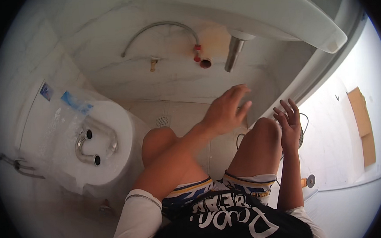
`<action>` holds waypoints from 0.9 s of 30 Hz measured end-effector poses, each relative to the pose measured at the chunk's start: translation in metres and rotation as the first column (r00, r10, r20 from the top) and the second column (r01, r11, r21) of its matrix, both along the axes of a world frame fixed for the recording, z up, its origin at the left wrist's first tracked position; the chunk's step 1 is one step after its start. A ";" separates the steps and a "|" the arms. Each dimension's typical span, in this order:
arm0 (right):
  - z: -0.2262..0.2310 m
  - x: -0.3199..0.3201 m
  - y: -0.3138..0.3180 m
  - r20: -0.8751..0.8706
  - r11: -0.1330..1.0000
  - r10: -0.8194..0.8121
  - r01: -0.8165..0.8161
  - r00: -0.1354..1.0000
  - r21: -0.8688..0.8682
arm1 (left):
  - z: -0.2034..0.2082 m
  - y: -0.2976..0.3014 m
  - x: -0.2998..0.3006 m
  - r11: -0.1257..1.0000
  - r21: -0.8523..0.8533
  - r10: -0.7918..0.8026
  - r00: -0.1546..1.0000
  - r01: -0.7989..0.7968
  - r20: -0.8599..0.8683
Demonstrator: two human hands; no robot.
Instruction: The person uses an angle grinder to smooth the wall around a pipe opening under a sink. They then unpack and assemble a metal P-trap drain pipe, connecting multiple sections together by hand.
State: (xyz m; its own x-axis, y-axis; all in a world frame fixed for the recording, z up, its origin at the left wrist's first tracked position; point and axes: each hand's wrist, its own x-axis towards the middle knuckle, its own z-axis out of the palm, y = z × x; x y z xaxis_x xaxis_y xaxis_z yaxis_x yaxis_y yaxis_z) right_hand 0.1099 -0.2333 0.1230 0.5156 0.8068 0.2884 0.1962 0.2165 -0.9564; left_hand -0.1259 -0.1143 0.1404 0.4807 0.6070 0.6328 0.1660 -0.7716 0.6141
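My left hand [226, 112] reaches across above my knees, empty, its thumb apart from the slightly bent fingers. Beside my right knee, my right hand [290, 124] is raised with spread fingers and nothing in it. Beyond the left hand, a chrome drain tailpiece [234, 54] hangs down from the white sink [280, 15]; its lower end is free. Close to it, a round drain opening [205, 63] shows in the wall. A grey flexible hose [163, 24] with a red fitting [197, 52] curves over a brass-coloured valve [153, 64].
At left, a plastic-covered toilet [123, 162] carries a curved chrome trap pipe [84, 158] on its lid. A floor drain [162, 121] lies between toilet and wall. To the right are a black cable [306, 119], an orange tool with a dark disc [310, 181] and cardboard [360, 119].
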 end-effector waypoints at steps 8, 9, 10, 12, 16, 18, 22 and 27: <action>0.028 -0.125 0.075 -0.632 0.657 0.683 -0.687 0.368 0.310 | 0.016 -0.016 -0.013 0.925 0.259 0.329 0.927 -0.277 -0.183; 0.031 -0.129 0.078 -0.630 0.719 0.623 -0.657 0.464 0.227 | 0.020 -0.005 -0.035 0.905 0.180 0.414 0.896 -0.386 -0.162; 0.033 -0.129 0.071 -0.434 0.639 0.739 -0.740 0.516 0.208 | 0.026 0.002 -0.065 0.885 0.049 0.462 0.857 -0.464 -0.229; 0.040 -0.127 0.064 -0.116 0.740 0.664 -0.672 0.738 -0.038 | 0.040 0.001 -0.131 0.865 -0.233 0.464 0.885 -0.445 0.032; 0.056 -0.128 0.055 0.051 0.845 0.519 -0.504 0.853 -0.179 | 0.071 -0.068 -0.292 0.648 -0.207 0.699 0.680 -0.733 -0.222; 0.065 -0.138 0.062 0.091 0.809 0.549 -0.502 0.831 -0.306 | 0.083 -0.095 -0.351 0.569 -0.086 0.651 0.512 -0.818 -0.560; 0.074 -0.195 0.086 0.421 0.657 0.717 -0.741 0.556 -0.141 | 0.068 -0.113 -0.387 0.570 -0.219 0.438 0.517 -0.792 -0.735; 0.079 -0.300 0.127 0.458 0.422 0.845 -0.871 0.277 -0.252 | 0.050 -0.097 -0.378 0.637 0.069 0.597 0.435 -0.768 -0.674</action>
